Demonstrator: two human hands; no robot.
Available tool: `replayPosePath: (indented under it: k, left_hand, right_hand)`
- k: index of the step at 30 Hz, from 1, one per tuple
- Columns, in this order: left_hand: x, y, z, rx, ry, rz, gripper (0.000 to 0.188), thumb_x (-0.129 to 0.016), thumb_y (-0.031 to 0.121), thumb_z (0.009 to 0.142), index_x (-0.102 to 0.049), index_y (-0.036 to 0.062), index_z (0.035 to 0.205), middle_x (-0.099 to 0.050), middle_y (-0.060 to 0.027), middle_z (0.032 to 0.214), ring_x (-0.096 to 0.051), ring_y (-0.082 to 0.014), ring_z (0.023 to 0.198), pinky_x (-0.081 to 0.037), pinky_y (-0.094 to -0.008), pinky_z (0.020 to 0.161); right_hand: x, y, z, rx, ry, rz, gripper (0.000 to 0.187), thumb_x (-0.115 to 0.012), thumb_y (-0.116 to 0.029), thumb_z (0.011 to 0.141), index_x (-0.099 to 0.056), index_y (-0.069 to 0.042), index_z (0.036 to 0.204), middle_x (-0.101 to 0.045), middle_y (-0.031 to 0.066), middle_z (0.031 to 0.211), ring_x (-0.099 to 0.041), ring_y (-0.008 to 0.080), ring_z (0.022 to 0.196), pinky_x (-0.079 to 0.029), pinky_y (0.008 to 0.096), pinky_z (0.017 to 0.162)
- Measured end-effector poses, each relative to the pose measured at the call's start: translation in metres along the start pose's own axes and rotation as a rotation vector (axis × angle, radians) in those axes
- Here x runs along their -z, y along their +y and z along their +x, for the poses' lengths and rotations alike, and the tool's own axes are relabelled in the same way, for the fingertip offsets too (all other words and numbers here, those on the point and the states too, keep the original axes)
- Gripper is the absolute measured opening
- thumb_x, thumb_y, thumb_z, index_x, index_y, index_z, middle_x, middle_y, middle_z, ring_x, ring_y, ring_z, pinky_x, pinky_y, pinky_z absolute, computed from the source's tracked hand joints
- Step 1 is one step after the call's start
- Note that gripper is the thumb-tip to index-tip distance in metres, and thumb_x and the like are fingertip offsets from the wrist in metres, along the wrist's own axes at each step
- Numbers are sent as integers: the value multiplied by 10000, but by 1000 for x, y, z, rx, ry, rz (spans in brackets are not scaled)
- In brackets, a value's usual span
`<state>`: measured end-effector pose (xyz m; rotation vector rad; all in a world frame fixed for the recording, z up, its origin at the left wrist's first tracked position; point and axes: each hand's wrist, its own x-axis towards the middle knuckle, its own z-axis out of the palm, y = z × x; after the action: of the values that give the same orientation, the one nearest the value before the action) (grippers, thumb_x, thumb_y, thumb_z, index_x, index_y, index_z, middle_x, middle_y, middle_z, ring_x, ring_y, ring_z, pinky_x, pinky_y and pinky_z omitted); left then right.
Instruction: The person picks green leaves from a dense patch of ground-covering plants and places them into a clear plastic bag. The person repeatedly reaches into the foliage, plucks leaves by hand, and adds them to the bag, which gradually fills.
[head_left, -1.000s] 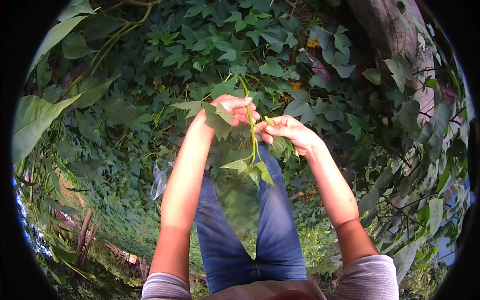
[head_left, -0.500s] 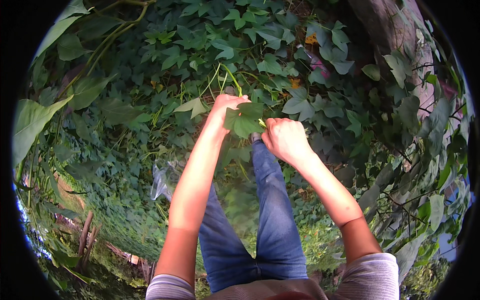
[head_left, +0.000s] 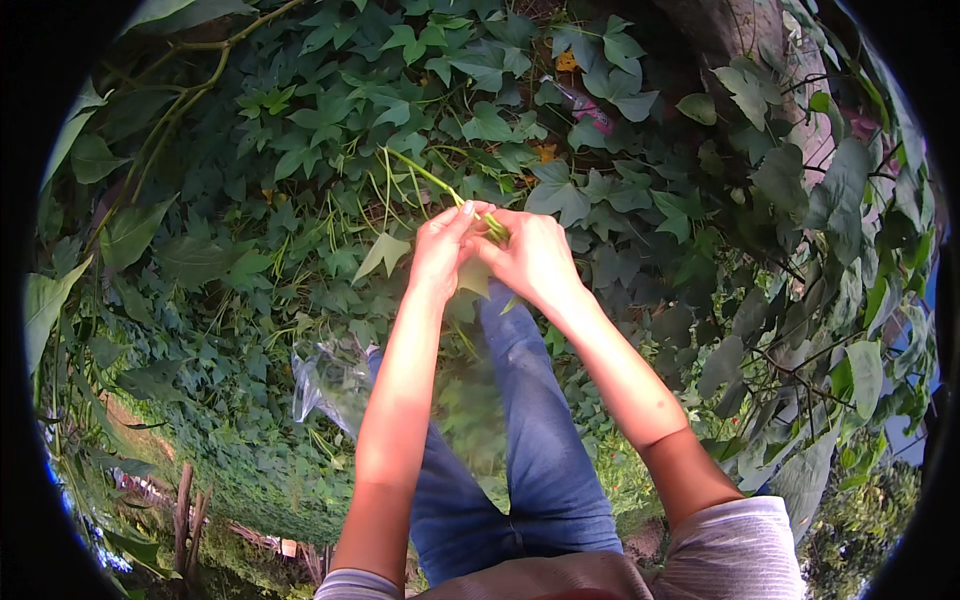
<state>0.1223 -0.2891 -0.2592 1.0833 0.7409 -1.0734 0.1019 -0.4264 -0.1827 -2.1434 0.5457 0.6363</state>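
My left hand (head_left: 437, 252) and my right hand (head_left: 540, 262) meet over the ground vines. Between them runs a green leafy stem (head_left: 425, 175), pinched by the fingers of both, its far end sloping up to the left. Thin leaf stalks hang off that end, and a pale leaf (head_left: 382, 256) dangles beside my left wrist. Short stalk ends show between my right thumb and fingers. Below the hands, partly covered, a yellowish-green leaf (head_left: 474, 278) shows.
Lobed green vine leaves (head_left: 330, 120) carpet the ground. A clear plastic bag (head_left: 325, 385) lies by my left leg. A pink-marked clear wrapper (head_left: 588, 108) sits among the leaves ahead. At the upper right rises a thick trunk (head_left: 735, 35), with broad-leaved plants at both sides.
My right hand has come over to my left and now grips the stem beside it. The broad leaf that stood between the hands no longer shows there. The view has shifted slightly.
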Motion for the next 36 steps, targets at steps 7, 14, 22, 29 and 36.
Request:
replayPosePath:
  k: [7, 14, 22, 29, 36]
  left_hand:
    - [-21, -18, -3, 39, 29, -114, 287, -526, 232, 942, -616, -7, 1073, -642, -97, 1039, -600, -153, 909, -491, -278, 779]
    - [-33, -23, -6, 61, 175, 1, 267, -572, 227, 916, -645, -13, 1009, -654, -75, 959, -617, -139, 847, -484, -247, 726]
    - [19, -52, 17, 37, 268, 157, 241, -575, 214, 914, -655, -2, 984, -686, -87, 901, -638, -143, 834, -470, -254, 760]
    - [56, -57, 1, 61, 162, 446, 297, -549, 225, 930, -625, -17, 1086, -684, -121, 968, -651, -189, 891, -475, -301, 854]
    - [71, -100, -13, 198, 26, 782, 324, -670, 280, 849, -659, 23, 1048, -692, -64, 918, -636, -127, 797, -474, -244, 719]
  right_hand:
    - [-53, 32, -16, 0, 277, -169, 195, -624, -109, 760, -593, -20, 930, -546, 131, 892, -633, 294, 689, -532, 405, 572]
    - [-50, 55, -17, 152, 270, -169, 190, -610, -61, 747, -556, 5, 917, -538, 132, 821, -615, 286, 776, -521, 388, 616]
    - [-11, 55, -28, 82, -465, 997, 145, -690, -87, 801, -570, -9, 779, -598, 8, 721, -531, 84, 685, -422, 249, 637]
    - [143, 177, -60, -212, 227, 729, 117, -565, -108, 907, -492, -17, 889, -606, 58, 808, -587, 127, 730, -478, 259, 696]
    - [209, 325, 10, -773, 197, -356, 661, -578, -558, 774, -593, 18, 1097, -629, 232, 1054, -587, 359, 1044, -440, 410, 909]
